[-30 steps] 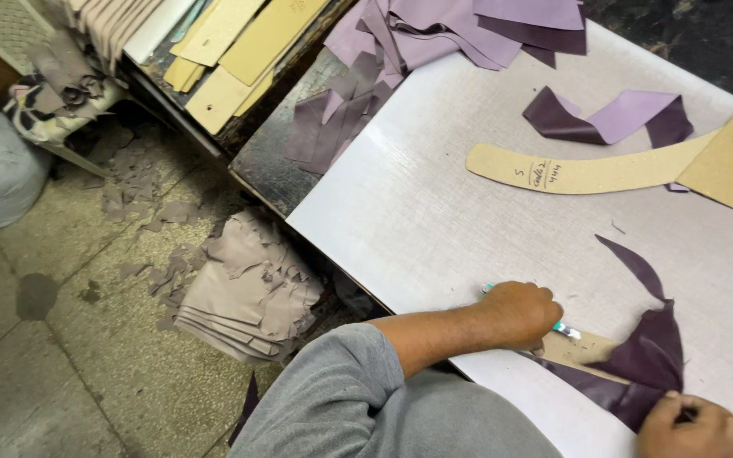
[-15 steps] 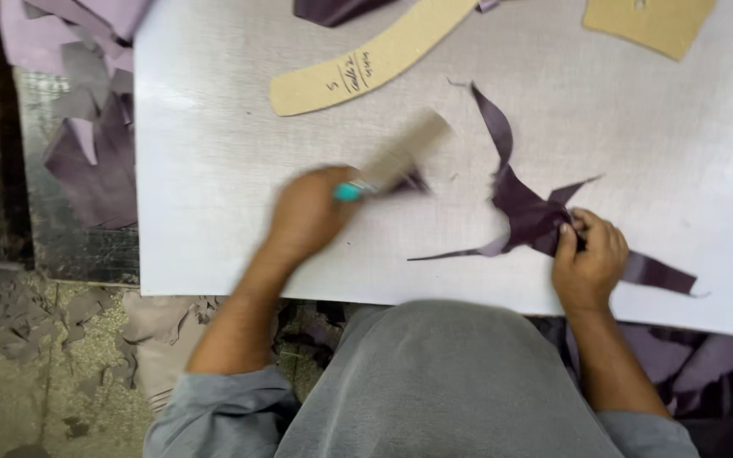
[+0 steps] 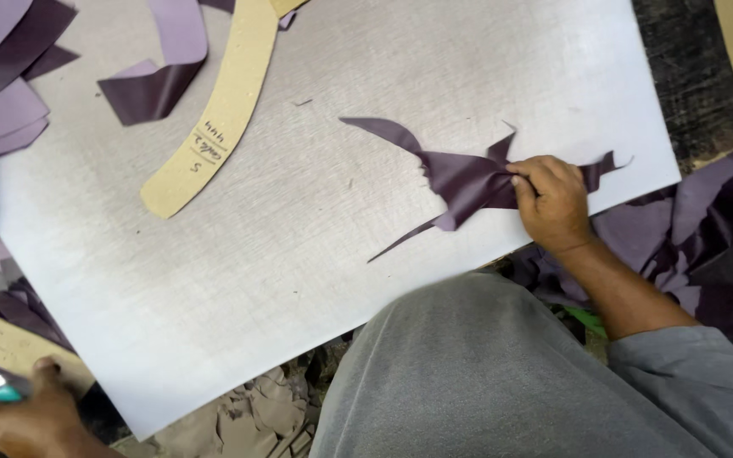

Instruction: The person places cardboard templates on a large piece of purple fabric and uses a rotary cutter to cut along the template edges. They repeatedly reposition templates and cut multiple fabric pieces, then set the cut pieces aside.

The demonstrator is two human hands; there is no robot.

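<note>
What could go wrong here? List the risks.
The right hand grips the purple leather scrap near the white board's edge; it could slip off among the offcuts. The left hand, off the board, holds a teal-handled tool and a tan card piece; either might drop.

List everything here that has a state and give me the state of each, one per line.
Right hand: fingers closed on the purple scrap.
Purple scrap: bunched, on the white board.
Left hand: off the board, gripping a teal-handled tool and a tan pattern.
Curved tan template: flat, untouched.
</note>
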